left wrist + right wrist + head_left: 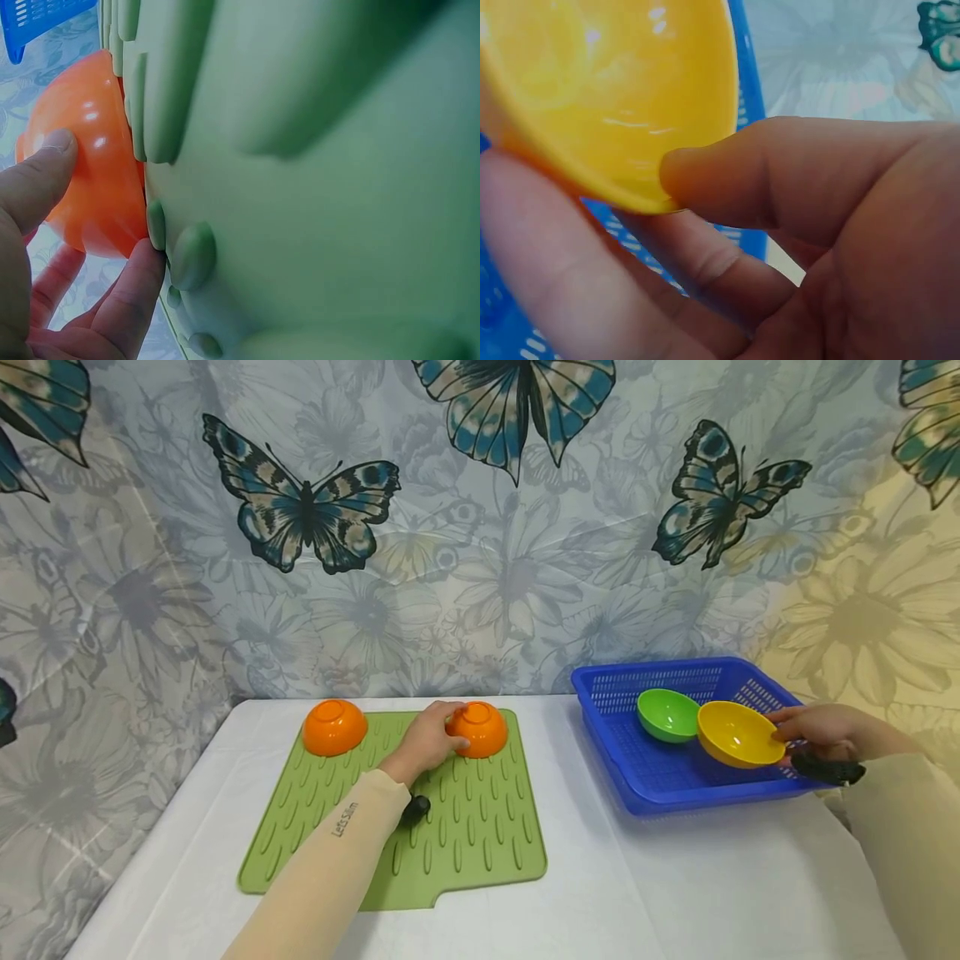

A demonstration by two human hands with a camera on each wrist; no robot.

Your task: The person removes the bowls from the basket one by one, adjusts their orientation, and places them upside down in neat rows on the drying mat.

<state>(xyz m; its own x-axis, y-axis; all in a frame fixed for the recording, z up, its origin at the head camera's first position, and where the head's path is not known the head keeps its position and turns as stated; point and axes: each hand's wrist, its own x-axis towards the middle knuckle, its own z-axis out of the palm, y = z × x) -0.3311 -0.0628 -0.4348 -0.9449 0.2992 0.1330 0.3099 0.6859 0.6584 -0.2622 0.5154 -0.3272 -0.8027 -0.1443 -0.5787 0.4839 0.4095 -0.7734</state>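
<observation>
Two orange bowls lie upside down on a green drying mat [450, 827]. Around the right orange bowl [483, 731] my left hand [431, 739] has its thumb and fingers. In the left wrist view the thumb presses the side of that bowl [94, 172], with fingertips right at its rim by the mat. The other orange bowl [334, 728] sits at the mat's far left corner. My right hand [825, 731] pinches a yellow bowl [738, 735] by its rim, thumb inside and fingers underneath. The yellow bowl is tilted over a blue basket [637, 802].
A green bowl [666, 714] rests in the basket, left of the yellow bowl. The mat and basket stand on a white-covered table [585, 893]. Behind the table hangs a cloth [517, 568] printed with butterflies and flowers.
</observation>
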